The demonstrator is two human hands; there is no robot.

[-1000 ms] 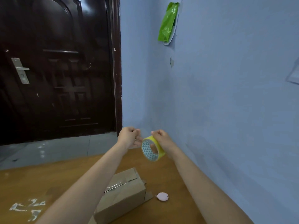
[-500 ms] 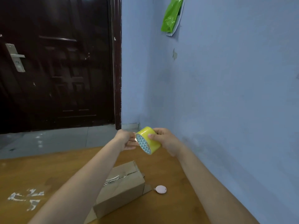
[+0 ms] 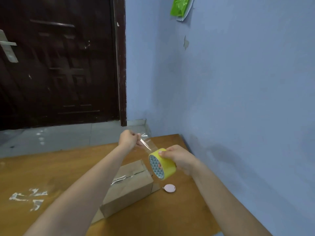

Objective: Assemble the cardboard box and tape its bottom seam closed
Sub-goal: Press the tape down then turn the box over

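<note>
1. Cardboard box point(image 3: 131, 186) lies on the wooden table point(image 3: 56, 169), a crinkled clear strip along its top seam, below and between both forearms.
2. Right hand point(image 3: 179, 158) grips the yellow tape roll point(image 3: 162, 163), thumb on its rim, fingers curled round it.
3. Left hand point(image 3: 128, 138) pinches the pulled-out clear tape end point(image 3: 144, 142) with curled fingers.
4. Small pink object point(image 3: 169, 187) rests just beside the box's right end.

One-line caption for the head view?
Left hand pulls clear tape from yellow roll in right hand, above cardboard box.
</note>
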